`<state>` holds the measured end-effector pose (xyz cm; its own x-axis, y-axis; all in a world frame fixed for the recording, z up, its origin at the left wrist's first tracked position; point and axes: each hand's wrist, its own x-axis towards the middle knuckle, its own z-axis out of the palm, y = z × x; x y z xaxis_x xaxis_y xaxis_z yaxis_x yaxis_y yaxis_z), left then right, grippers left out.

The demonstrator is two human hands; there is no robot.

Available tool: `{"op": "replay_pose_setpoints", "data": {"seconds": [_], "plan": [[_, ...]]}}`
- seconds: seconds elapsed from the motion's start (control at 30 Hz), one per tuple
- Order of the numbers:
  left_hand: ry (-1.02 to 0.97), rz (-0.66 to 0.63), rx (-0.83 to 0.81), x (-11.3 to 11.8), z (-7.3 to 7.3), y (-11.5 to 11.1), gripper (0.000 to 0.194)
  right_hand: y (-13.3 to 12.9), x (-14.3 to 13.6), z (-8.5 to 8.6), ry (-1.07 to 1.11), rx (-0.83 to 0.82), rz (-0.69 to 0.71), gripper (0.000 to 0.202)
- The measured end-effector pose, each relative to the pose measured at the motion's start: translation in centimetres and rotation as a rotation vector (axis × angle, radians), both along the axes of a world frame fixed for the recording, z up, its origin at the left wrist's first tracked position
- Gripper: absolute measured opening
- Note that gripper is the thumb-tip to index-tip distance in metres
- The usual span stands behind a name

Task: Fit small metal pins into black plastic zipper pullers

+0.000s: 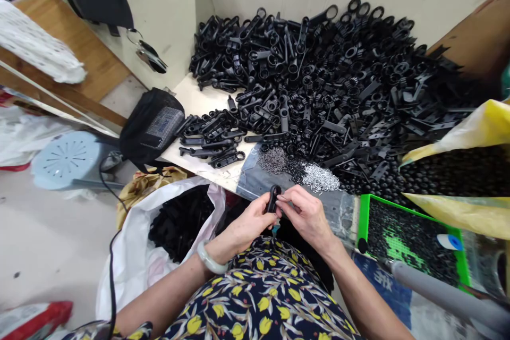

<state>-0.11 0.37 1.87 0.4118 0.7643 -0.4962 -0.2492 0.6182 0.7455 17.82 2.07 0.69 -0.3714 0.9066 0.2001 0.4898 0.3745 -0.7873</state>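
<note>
Close to my body, my left hand [252, 224] is closed around a black plastic part with a ring-shaped end [274, 194], which points up. My right hand [305, 215] pinches at the side of that part, thumb and forefinger together. Whatever sits between those fingertips is too small to make out. Just beyond the hands, on the bench edge, lie a pile of silver pins [319, 177] and a pile of small dark grey pieces [273, 160]. Farther left rests a group of similar black ringed parts [215, 141].
A large heap of black plastic parts [319, 69] fills the bench to its back wall. At right stand a green tray [363, 218] of small black pieces and a grey bar [430, 284]. A white sack [127, 255] of black parts and a black pouch [149, 125] are at left.
</note>
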Motion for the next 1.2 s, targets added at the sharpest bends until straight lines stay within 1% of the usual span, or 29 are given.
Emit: {"op": "replay_pose_setpoints", "data": {"seconds": [0.17, 0.3, 0.4, 0.5, 0.6, 0.7, 0.77, 0.9, 0.97, 1.03, 1.13, 1.2], "plan": [[0.025, -0.024, 0.031, 0.0, -0.4, -0.1, 0.026, -0.6, -0.7, 0.2, 0.015, -0.042, -0.051, 0.023], [0.015, -0.019, 0.022, -0.2, -0.5, -0.1, 0.022, -1.0, -0.9, -0.1, 0.041, -0.017, -0.065, 0.017], [0.018, -0.012, 0.036, -0.3, -0.5, 0.0, 0.018, -1.1, -0.8, -0.1, 0.025, 0.006, -0.037, 0.017], [0.043, -0.02, 0.115, -0.4, -0.9, 0.2, 0.026, -1.0, -0.5, 0.1, -0.015, 0.004, -0.002, 0.022], [0.108, -0.003, 0.19, -0.5, -1.8, 0.2, 0.029, -1.0, -0.4, 0.2, -0.066, 0.033, 0.021, 0.027], [0.2, 0.004, 0.275, -0.6, -2.6, 0.1, 0.033, -1.0, -0.4, 0.0, -0.102, 0.081, 0.036, 0.037], [0.239, -0.002, 0.31, -0.8, -2.9, 0.2, 0.038, -1.1, -0.5, -0.1, -0.101, 0.093, 0.036, 0.044], [0.247, -0.015, 0.329, -1.0, -2.7, 0.4, 0.041, -1.3, -0.6, -0.4, 0.019, 0.034, 0.015, 0.048], [0.237, -0.017, 0.33, -0.9, -2.5, 0.5, 0.042, -1.3, -0.5, -0.4, 0.097, -0.019, 0.011, 0.046], [0.238, -0.018, 0.327, -0.9, -2.4, 0.6, 0.042, -1.2, -0.2, -0.1, 0.125, -0.055, -0.001, 0.043], [0.243, -0.028, 0.316, -0.9, -2.5, 0.6, 0.043, -1.3, 0.6, 0.7, 0.06, -0.09, -0.046, 0.039], [0.236, -0.025, 0.306, -0.9, -2.7, 0.6, 0.044, -1.5, 1.1, 1.2, -0.048, -0.081, -0.038, 0.044]]}}
